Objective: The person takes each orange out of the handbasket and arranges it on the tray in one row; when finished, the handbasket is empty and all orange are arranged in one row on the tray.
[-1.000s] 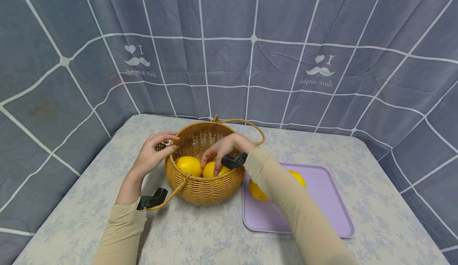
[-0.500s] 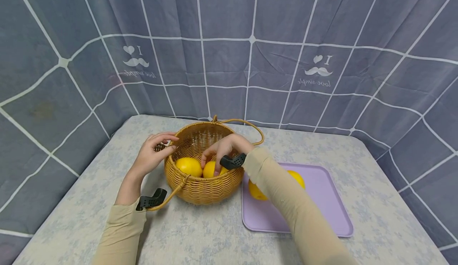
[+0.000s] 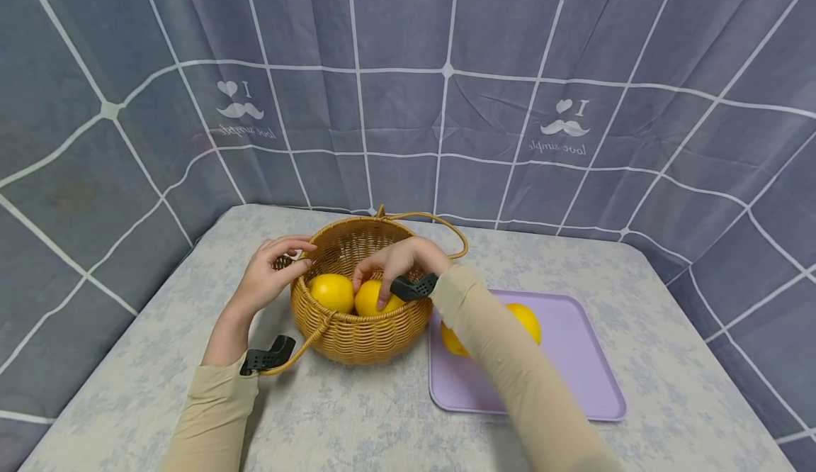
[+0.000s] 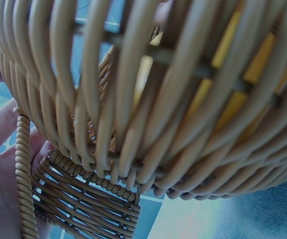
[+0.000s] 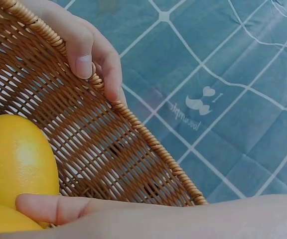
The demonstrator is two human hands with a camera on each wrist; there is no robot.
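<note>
A round wicker basket (image 3: 363, 341) stands left of centre on the table. My left hand (image 3: 264, 273) grips its left rim, thumb over the inside edge, as the right wrist view shows. My right hand (image 3: 408, 259) reaches down into the basket and holds a lemon (image 3: 368, 303) near the front wall, thumb on one side and fingers on the other. Against it lies a second lemon (image 3: 330, 292); in the right wrist view a fingertip touches this lemon (image 5: 19, 159). Basket weave (image 4: 133, 99) fills most of the left wrist view, with yellow showing through the gaps.
On the right, a light purple tray (image 3: 574, 358) bears two more lemons (image 3: 526, 322), partly hidden behind the right sleeve. One basket handle (image 3: 440, 217) leans out at the back; the other (image 3: 299, 358) hangs toward the left wrist. A grey-blue curtain (image 3: 408, 103) stands behind the table.
Inside the basket the lemon under my right hand has shifted slightly left, and the one beside it has moved a little left and back with it. My left hand stays at the rim.
</note>
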